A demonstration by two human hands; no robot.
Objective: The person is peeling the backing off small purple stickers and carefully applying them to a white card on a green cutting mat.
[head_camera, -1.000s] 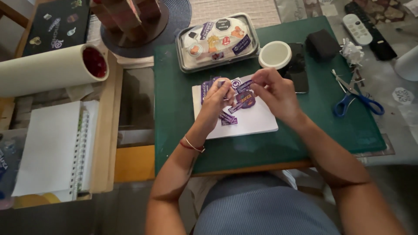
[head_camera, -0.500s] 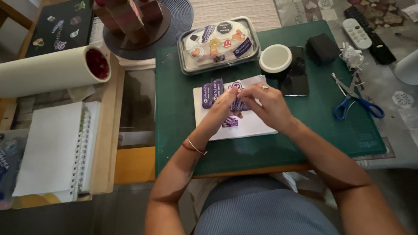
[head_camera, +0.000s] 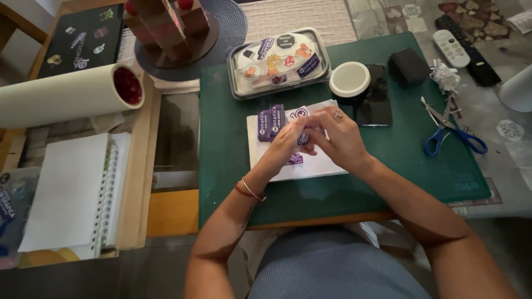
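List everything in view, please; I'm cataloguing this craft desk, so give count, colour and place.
cutting mat: one, green, desk centre
white sheet: one, on mat, under hands
purple stickers: several, on sheet
clear tray: one, stickers inside, mat's far edge
round lid: one, white, right of tray
phone: one, black, beside lid
black pouch: one, mat's far right
scissors: one, blue-handled, right
remotes: two, white and black, far right
paper roll: one, white, left
spiral notebook: one, white, lower left
left hand: pinching sticker, bracelets on wrist
right hand: ringed, meeting the left
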